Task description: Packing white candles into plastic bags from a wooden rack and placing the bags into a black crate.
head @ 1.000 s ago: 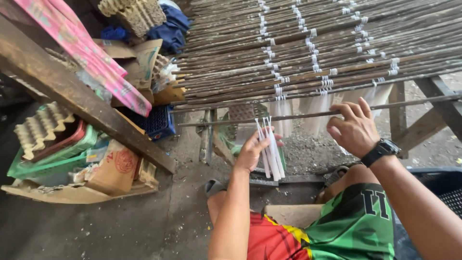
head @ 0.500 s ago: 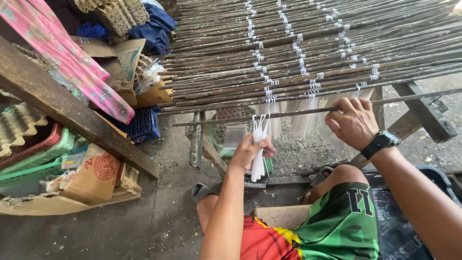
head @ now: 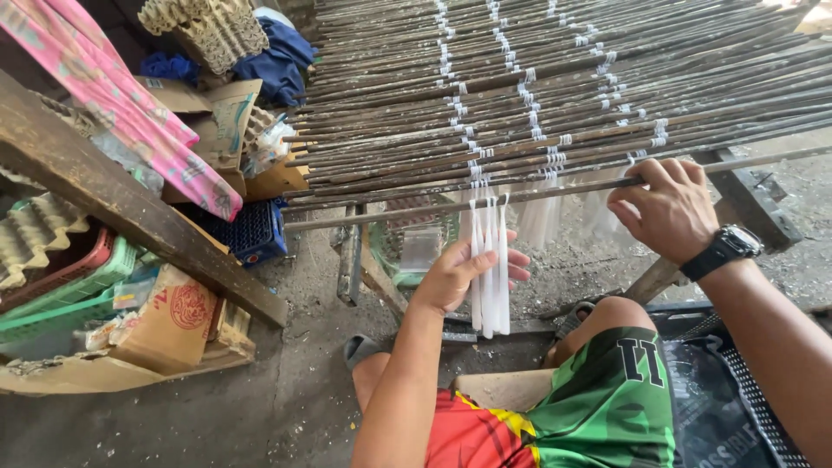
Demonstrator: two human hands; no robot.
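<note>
head | left hand [head: 455, 276] grips candles [head: 488, 269] | right hand [head: 663, 208] grips rod [head: 416, 211] | dirt floor [head: 217, 416]

Soft daylight, sharp across most of my view

I see the brightest light at the upper right over the rack of rods [head: 555, 95], dimmer shade on the floor [head: 173, 425] at lower left, mild wide-angle bending at the edges, no glare.
</note>
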